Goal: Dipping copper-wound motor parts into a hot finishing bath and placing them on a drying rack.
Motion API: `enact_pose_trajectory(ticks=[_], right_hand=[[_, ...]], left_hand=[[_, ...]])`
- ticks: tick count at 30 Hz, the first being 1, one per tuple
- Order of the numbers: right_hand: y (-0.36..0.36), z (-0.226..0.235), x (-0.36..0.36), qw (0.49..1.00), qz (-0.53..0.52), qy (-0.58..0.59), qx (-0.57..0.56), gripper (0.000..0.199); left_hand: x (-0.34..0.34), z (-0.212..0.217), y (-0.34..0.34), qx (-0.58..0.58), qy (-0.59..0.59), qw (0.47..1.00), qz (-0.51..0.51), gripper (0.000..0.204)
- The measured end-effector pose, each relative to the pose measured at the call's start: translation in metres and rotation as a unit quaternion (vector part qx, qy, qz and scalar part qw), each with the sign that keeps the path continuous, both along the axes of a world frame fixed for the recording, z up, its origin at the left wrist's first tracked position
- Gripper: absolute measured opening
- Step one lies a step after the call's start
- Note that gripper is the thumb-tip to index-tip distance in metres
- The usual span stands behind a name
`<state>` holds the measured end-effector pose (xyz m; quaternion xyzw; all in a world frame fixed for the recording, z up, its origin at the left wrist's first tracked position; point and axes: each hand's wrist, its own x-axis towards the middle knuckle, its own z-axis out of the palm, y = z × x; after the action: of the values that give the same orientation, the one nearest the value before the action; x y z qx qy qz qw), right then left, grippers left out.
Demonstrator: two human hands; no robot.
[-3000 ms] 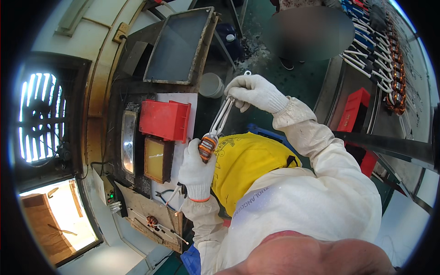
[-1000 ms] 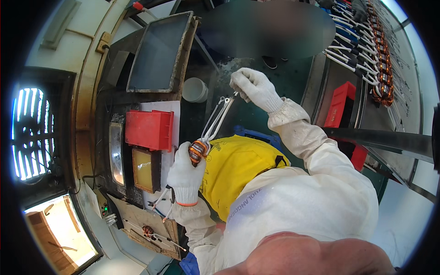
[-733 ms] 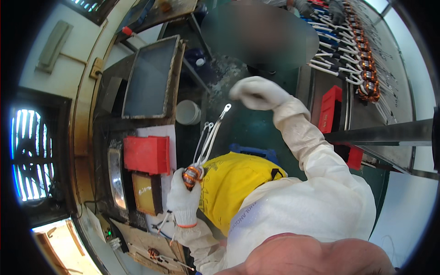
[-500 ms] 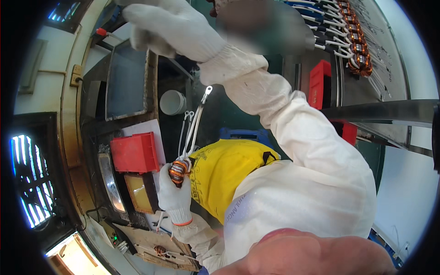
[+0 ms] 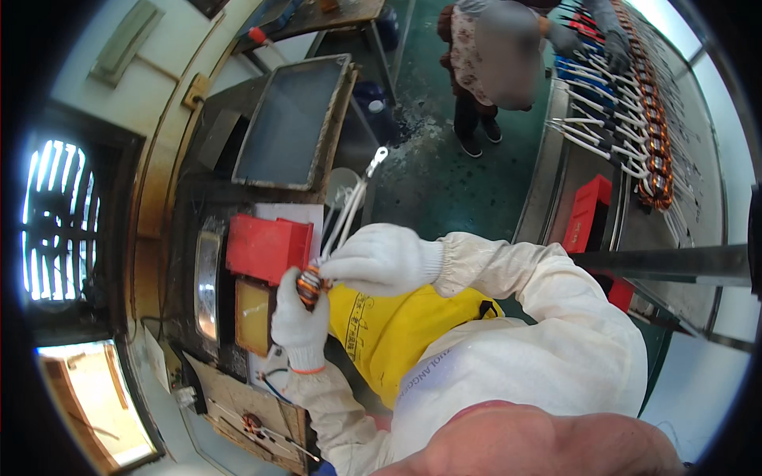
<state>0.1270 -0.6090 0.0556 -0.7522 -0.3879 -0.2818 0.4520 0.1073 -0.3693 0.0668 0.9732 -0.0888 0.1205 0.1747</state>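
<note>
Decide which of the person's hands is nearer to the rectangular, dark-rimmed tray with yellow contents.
Left. The white-gloved left hand, gripping the copper-wound ring coil, is just right of the tray; the white-gloved right hand is farther right, by the coil's white leads.

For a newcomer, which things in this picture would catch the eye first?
Probably the bright yellow cloth near the centre. Next, the copper-coloured coil in the left hand, its white leads pointing upward. At upper right, a row of similar coils lies on a metal table.
</note>
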Motion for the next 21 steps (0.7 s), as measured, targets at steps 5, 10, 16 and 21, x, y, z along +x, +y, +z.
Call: enact_pose_trajectory(ticks=[5,10,16,21], right_hand=[[-0.012,-0.014,-0.013,0.997,-0.023,0.053,-0.052,0.039],[-0.015,-0.032,-0.028,0.988,-0.001,0.116,-0.103,0.036],[-0.025,-0.034,-0.036,0.972,0.017,0.185,-0.147,0.03],[-0.03,-0.037,-0.033,0.967,-0.006,0.206,-0.151,0.029]], left_hand=[[0.051,0.018,0.011,0.014,0.002,0.998,0.054,0.057],[0.107,0.012,0.036,0.015,0.012,0.996,0.088,0.054],[0.144,-0.013,0.056,0.05,0.03,0.992,0.112,0.058],[0.154,-0.015,0.052,0.029,0.048,0.991,0.12,0.059]])
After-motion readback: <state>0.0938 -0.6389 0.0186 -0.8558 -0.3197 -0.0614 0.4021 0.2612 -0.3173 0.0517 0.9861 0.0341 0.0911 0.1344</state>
